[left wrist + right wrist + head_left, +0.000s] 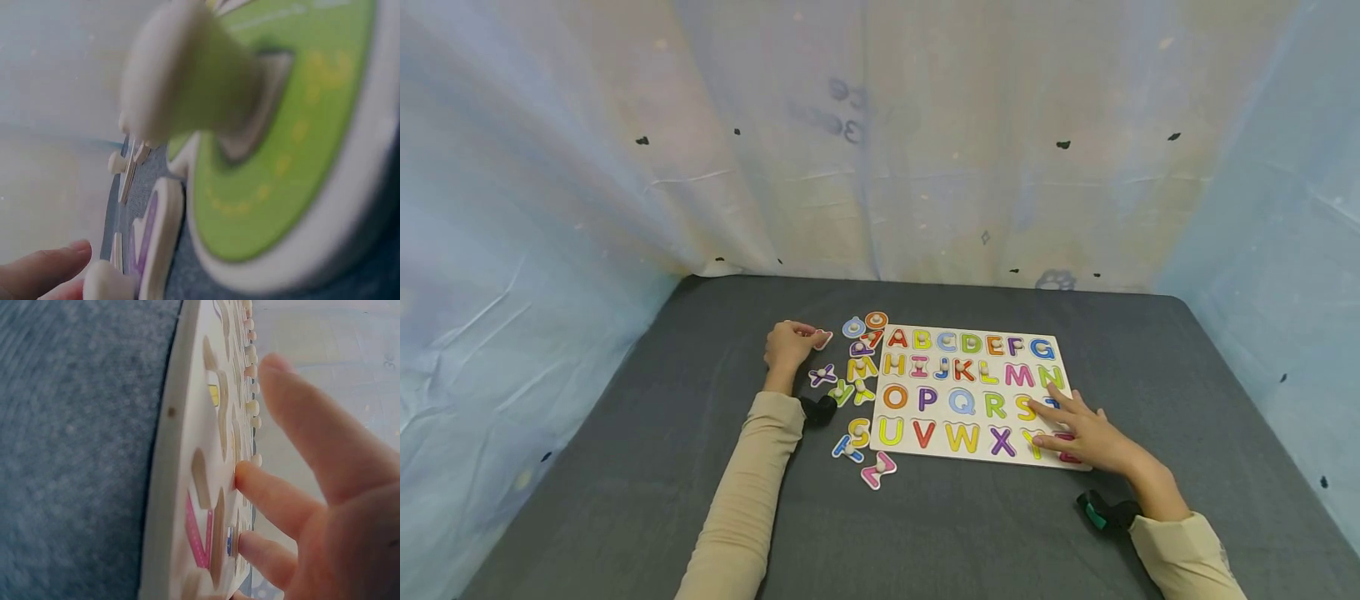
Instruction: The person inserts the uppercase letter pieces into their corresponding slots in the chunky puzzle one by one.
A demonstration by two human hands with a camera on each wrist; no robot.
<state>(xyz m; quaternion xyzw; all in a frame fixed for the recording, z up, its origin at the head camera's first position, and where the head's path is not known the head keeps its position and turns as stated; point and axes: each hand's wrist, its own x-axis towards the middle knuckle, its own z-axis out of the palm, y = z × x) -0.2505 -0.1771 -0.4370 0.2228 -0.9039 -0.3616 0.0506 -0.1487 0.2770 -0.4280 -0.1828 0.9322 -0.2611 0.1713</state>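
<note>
My left hand [790,346], beyond the left edge of the board, pinches a small pinkish-red letter piece [824,341], mostly covered by the fingers. Nearby lies a purple X [822,376] with a knob. In the left wrist view a green letter piece [262,206] looms close, and a fingertip [72,253] shows at lower left. The wooden alphabet board [970,462] holds knobbed letters A to L in its upper rows; M onward shows printed slots without knobs. Across its lower right corner rests my right hand [1093,433], fingers spread, covering part of the Z slot.
Loose knobbed letters are scattered left of the board: an orange O [876,320], a blue Q [853,327], a purple P [861,349], a yellow Y [863,393], a yellow S [859,432], a blue T [847,449] and a pink Z [878,471]. Dark cloth covers the table [985,533].
</note>
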